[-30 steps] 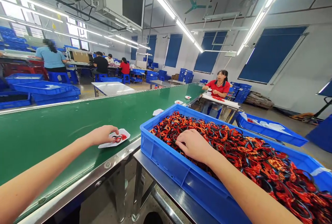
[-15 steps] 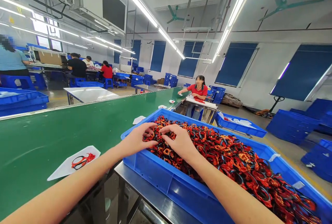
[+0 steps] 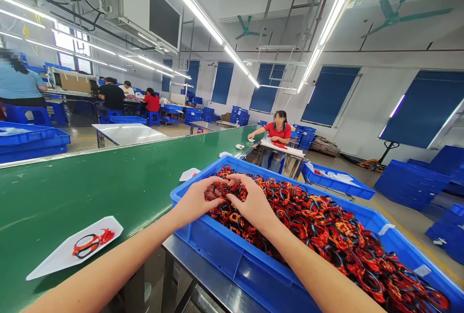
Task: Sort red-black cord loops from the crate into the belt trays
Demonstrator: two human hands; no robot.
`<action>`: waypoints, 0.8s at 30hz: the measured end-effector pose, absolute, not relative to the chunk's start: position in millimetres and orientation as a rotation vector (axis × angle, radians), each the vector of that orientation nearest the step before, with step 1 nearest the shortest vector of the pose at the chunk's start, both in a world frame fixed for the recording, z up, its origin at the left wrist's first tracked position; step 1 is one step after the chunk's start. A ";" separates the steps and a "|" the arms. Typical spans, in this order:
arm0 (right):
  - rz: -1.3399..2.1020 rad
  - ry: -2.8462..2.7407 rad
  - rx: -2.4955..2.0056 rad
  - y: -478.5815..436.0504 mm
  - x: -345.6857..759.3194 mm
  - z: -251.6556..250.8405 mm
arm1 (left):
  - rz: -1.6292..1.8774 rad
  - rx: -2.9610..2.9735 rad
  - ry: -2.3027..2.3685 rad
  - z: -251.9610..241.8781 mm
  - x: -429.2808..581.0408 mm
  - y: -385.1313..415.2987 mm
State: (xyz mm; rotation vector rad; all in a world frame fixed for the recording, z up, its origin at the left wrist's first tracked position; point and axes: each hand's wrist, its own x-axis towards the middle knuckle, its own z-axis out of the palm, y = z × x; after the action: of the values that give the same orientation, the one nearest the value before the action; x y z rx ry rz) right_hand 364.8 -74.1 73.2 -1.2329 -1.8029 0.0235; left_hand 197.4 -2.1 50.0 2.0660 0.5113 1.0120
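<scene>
Over the near left corner of a blue crate (image 3: 232,250), my left hand (image 3: 194,200) and my right hand (image 3: 253,202) face each other with curled fingers. A thin red-and-black loop (image 3: 222,189), like a braided band, shows between their fingertips, and both hands seem to grip it. The fingertips partly hide it. Beneath them the crate is heaped with similar red, orange and black loops (image 3: 311,216). To the left, a white pointed card or tray (image 3: 54,258) carries red-and-black loops (image 3: 89,244) on the green conveyor belt (image 3: 90,187).
The crate rests on a metal table (image 3: 203,267) beside the belt. Further white trays (image 3: 189,174) lie along the belt. A co-worker in a red shirt (image 3: 278,132) sits at its far end, reaching onto it. Another blue crate (image 3: 339,182) stands at the right, near stacked blue crates (image 3: 409,173).
The white tray with loops has moved left and nearer along the belt, and the trays behind it have shifted the same way. My hands remain over the crate, slightly closer together.
</scene>
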 end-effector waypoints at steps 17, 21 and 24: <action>0.271 -1.836 -1.254 -74.4 362.1 71.7 | 1.006 2.093 0.510 47.3 197.1 -2.4; 0.254 -1.833 -1.243 -76.1 360.1 73.1 | 1.013 2.131 0.550 48.7 197.1 -3.5; 0.239 -1.836 -1.242 -77.5 357.9 75.1 | 0.991 2.138 0.581 49.7 196.8 -4.0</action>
State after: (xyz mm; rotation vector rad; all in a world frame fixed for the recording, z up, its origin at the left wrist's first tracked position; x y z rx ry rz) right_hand 357.9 -77.5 75.1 -1.2418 -1.8358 0.2388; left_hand 196.8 -4.0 49.7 2.1382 0.5815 0.9915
